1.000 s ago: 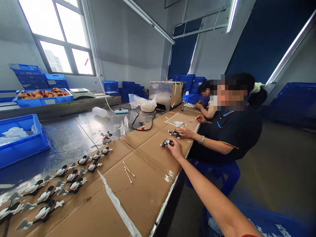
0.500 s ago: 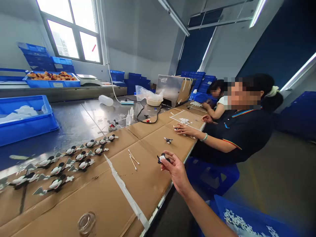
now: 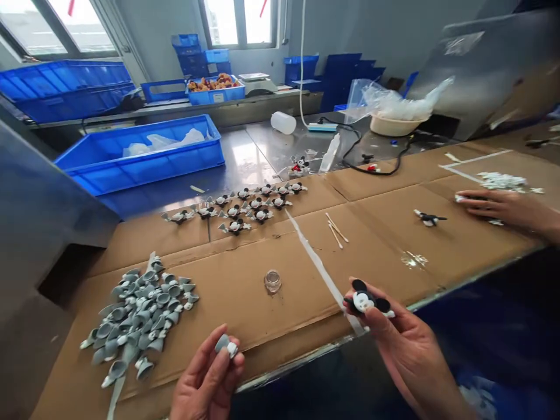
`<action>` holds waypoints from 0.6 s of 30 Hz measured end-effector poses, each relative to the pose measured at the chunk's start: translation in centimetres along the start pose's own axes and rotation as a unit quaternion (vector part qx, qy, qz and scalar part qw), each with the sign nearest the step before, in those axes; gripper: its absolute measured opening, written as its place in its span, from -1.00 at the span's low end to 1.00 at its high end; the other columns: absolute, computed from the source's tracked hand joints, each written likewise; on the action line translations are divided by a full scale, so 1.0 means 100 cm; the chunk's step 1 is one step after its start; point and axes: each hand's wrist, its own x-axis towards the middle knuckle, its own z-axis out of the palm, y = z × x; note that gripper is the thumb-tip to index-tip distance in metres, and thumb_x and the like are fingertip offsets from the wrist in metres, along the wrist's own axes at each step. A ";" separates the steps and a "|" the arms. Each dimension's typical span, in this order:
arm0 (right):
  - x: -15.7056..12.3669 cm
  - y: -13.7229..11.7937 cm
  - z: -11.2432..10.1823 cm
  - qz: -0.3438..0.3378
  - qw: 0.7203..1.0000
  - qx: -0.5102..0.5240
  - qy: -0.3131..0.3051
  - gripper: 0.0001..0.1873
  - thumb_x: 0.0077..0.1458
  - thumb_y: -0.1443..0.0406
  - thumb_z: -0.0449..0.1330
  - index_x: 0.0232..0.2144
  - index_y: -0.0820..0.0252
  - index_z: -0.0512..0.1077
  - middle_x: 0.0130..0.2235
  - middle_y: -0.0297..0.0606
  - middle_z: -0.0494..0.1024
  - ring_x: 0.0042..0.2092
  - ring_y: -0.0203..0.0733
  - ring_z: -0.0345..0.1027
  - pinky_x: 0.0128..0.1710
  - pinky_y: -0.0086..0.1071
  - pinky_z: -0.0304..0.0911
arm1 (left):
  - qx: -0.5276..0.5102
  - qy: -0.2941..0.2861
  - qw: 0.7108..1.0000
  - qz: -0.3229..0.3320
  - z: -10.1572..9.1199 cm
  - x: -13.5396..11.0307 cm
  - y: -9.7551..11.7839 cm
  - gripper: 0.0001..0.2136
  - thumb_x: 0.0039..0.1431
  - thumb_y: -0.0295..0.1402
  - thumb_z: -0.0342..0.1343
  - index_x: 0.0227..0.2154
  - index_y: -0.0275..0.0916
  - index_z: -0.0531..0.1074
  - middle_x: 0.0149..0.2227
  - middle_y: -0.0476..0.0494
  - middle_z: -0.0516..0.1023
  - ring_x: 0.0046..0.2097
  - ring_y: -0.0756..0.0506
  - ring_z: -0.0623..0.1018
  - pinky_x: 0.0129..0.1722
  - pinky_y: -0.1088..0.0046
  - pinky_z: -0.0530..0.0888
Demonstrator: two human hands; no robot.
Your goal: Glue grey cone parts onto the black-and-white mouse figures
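My right hand point(image 3: 405, 350) pinches a small black-and-white mouse figure point(image 3: 364, 301) over the front edge of the cardboard-covered table point(image 3: 245, 280). My left hand point(image 3: 205, 382) is closed on a small grey cone-shaped part point(image 3: 226, 345) near the same edge. A heap of the same grey parts point(image 3: 140, 315) lies to the left. A small clear glass jar point(image 3: 272, 281) stands between my hands. Rows of finished figures point(image 3: 245, 205) lie farther back. A single figure point(image 3: 427, 218) rests to the right.
A co-worker's hand point(image 3: 499, 205) rests at the right beside small white pieces point(image 3: 503, 181). Cotton swabs point(image 3: 336, 228) lie mid-table. A blue bin point(image 3: 144, 153), glue bottles point(image 3: 329, 154), a cable, a basket with a bag point(image 3: 394, 111) and a metal machine point(image 3: 485, 64) stand behind.
My view swung left and down. My right hand carried the figure from the co-worker's side back to me. My left hand came into view holding a grey part.
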 end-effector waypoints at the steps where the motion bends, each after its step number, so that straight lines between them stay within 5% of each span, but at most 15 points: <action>1: -0.001 0.000 0.001 0.000 1.000 -0.014 -0.012 -0.43 -0.41 0.03 0.63 -0.24 -0.01 0.70 -0.35 -0.19 0.71 -0.29 -0.12 0.62 -0.22 -0.47 0.51 | -0.010 -0.001 1.000 0.001 0.004 -0.001 0.000 -0.47 -0.60 -0.32 0.66 -0.38 -0.19 0.69 -0.42 -0.08 0.71 -0.46 -0.01 0.65 -0.37 0.66 0.62; 6: -0.008 0.004 0.013 -0.030 0.997 -0.044 -0.062 -0.54 -0.32 0.06 0.61 -0.29 0.03 0.71 -0.38 -0.07 0.71 -0.41 -0.03 0.63 -0.36 -0.40 0.58 | -0.021 -0.010 1.000 0.015 0.008 -0.004 0.000 -0.55 -0.49 -0.33 0.64 -0.40 -0.26 0.67 -0.35 -0.15 0.72 -0.41 -0.07 0.68 -0.39 0.61 0.63; 18: -0.021 0.019 0.028 -0.022 0.988 -0.035 -0.149 -0.65 -0.10 0.13 0.54 -0.20 -0.04 0.70 -0.30 -0.14 0.73 -0.37 -0.12 0.64 -0.27 -0.49 0.57 | -0.031 -0.029 0.999 0.013 0.005 -0.005 -0.002 -0.61 -0.45 -0.32 0.64 -0.46 -0.25 0.64 -0.44 -0.12 0.66 -0.49 -0.01 0.61 -0.53 0.69 0.51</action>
